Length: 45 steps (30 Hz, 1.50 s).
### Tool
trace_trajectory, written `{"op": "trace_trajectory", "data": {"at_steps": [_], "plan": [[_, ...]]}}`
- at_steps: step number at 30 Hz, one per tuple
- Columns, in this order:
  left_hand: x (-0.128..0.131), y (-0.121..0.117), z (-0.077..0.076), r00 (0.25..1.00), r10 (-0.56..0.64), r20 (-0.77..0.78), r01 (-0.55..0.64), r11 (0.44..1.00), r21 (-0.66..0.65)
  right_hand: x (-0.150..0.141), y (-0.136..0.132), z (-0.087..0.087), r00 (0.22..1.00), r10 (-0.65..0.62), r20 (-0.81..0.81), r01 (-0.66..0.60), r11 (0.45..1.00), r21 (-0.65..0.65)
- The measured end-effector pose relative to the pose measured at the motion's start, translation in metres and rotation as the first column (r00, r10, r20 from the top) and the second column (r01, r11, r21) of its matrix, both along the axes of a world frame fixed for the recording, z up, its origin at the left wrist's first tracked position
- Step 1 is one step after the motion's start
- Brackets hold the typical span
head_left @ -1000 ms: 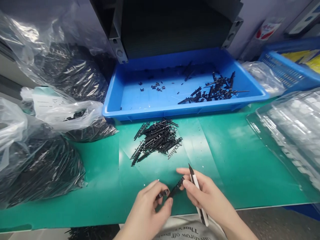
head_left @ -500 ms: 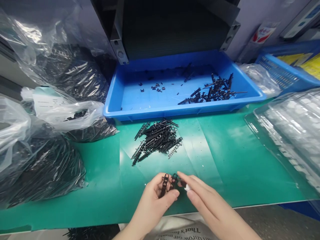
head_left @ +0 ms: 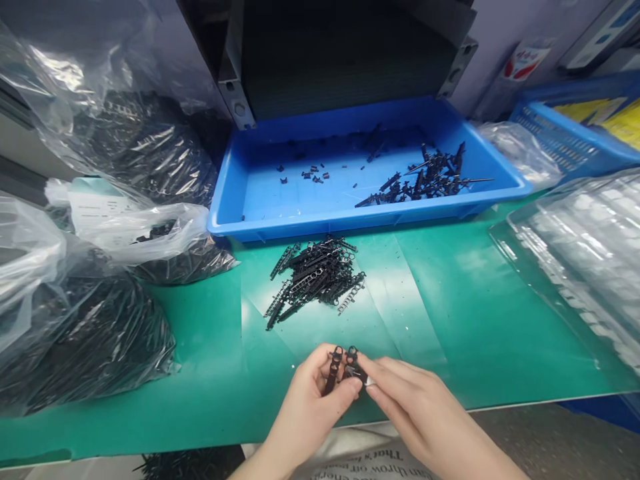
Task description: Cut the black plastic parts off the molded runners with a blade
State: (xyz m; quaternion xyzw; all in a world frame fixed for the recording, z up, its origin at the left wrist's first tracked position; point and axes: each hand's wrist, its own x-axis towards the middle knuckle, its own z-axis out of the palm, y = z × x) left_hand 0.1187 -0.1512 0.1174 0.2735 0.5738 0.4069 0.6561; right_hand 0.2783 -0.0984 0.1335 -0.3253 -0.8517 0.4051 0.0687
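Note:
My left hand (head_left: 315,400) is closed around black plastic strips with ring-shaped ends; one strip (head_left: 333,373) stands up between its fingers, and a second black piece (head_left: 352,360) shows beside it. Against that second piece, my right hand (head_left: 400,390) is closed, thumb and fingers pressed together near its side. A small white bit shows at the right fingertips, too small to name. Beyond both hands lies a pile of similar black ladder-like strips (head_left: 317,280) on the green mat (head_left: 475,320).
A blue tray (head_left: 310,230) behind the pile holds small black parts and a cluster of longer ones. Clear bags of black parts (head_left: 90,333) line the left. Transparent blister trays (head_left: 585,267) lie at right, with a blue basket (head_left: 575,137) behind them.
My right hand has moved slightly left, its fingertips now closer against the piece in my left hand. The two upright black pieces stand nearer each other.

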Motion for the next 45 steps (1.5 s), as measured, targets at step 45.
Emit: {"op": "trace_trajectory", "data": {"at_steps": [45], "plan": [[-0.005,0.015,0.005,0.944,-0.224,-0.243,0.216,0.975,-0.059,-0.003,0.015,-0.013,0.784,-0.612,-0.107,0.275,0.497,-0.823]]}}
